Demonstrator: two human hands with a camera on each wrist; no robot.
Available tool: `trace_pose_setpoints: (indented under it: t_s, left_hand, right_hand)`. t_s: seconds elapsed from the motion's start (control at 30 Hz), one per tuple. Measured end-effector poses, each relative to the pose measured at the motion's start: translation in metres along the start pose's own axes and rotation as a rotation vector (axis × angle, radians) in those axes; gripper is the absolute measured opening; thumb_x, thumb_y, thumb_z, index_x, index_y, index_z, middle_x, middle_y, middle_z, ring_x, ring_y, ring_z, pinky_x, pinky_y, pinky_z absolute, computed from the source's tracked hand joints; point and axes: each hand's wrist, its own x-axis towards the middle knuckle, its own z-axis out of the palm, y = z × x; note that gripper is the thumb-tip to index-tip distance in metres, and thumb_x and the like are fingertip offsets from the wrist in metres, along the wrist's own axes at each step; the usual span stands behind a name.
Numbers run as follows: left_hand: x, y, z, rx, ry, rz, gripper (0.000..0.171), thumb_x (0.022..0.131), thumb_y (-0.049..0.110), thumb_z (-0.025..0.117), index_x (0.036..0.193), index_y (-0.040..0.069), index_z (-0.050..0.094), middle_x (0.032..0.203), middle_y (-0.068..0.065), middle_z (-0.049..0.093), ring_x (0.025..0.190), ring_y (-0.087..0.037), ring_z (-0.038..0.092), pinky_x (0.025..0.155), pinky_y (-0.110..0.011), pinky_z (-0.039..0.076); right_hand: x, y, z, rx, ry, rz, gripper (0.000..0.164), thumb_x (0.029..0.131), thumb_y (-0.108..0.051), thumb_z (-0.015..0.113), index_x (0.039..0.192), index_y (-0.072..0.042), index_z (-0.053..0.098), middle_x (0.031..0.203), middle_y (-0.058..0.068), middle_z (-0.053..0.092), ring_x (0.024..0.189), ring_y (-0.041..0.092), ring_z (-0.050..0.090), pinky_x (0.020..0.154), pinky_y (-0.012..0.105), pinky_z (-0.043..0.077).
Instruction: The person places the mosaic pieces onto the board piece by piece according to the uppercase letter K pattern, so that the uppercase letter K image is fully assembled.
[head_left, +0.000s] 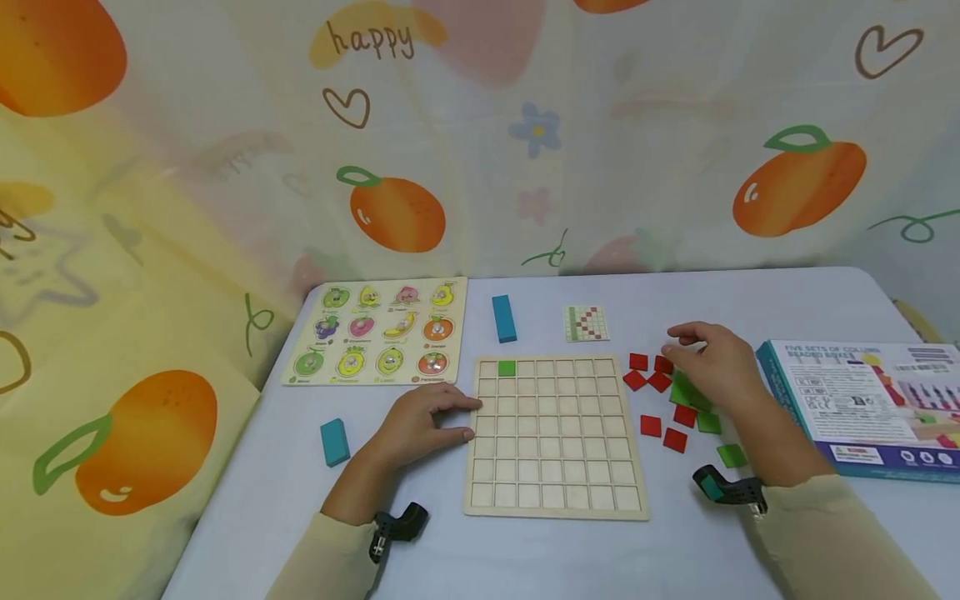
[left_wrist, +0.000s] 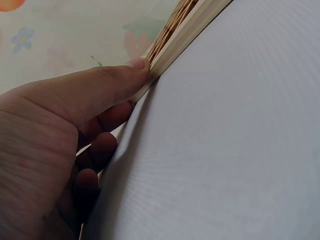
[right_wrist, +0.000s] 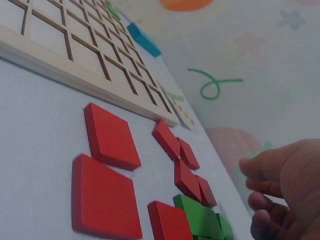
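Lying on the table (head_left: 555,558), the gridded board (head_left: 551,448) is meeting the left hand (head_left: 416,425), whose relaxed fingers are touching its left edge. Right of the board, the right hand (head_left: 712,362) is hovering loosely curled, holding nothing visible. Square red tiles (head_left: 650,426) and green tiles (head_left: 685,392) are lying between this nearer hand and the board's right edge.

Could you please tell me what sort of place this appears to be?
It looks like a play or learning table, perhaps for children, though the wider room is out of view. The wooden grid board, the fruit picture board and the cartoon-fruit backdrop suggest it.
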Motion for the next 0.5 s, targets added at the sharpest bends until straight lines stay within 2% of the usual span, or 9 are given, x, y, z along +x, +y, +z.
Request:
trace_pose_setpoints:
  t_s: [0.13,0.27,0.5]
  left_hand:
    - [0.000,-0.001,0.001,0.001,0.006,0.007,0.042,0.086,0.028,0.093,0.126,0.025,0.080,0.122,0.014,0.072,0.110,-0.008,0.062,0.089,-0.034,0.050]
    - [-0.001,-0.001,0.001,0.002,0.014,0.014,0.042,0.085,0.027,0.093,0.125,0.025,0.080,0.122,0.014,0.073,0.111,-0.009,0.063,0.089,-0.034,0.050]
    - [0.000,0.000,-0.001,-0.005,0.004,0.006,0.042,0.086,0.027,0.093,0.126,0.025,0.080,0.122,0.013,0.072,0.105,-0.009,0.061,0.084,-0.033,0.047]
  right_hand:
    - [-0.001,0.007,-0.004,-0.010,-0.016,0.047,0.056,0.106,-0.033,0.066,0.152,-0.004,0.055,0.144,0.028,0.052,0.122,0.045,0.050,0.083,0.043,0.058]
    - [-0.001,0.013,-0.003,-0.005,-0.019,0.085,0.056,0.106,-0.031,0.065,0.153,-0.002,0.053,0.147,0.031,0.051,0.127,0.048,0.046,0.093,0.053,0.055]
    - [-0.004,0.022,-0.007,-0.065,-0.050,0.074,0.053,0.106,-0.032,0.065,0.148,0.001,0.056,0.146,0.033,0.052,0.126,0.050,0.047,0.099,0.061,0.049]
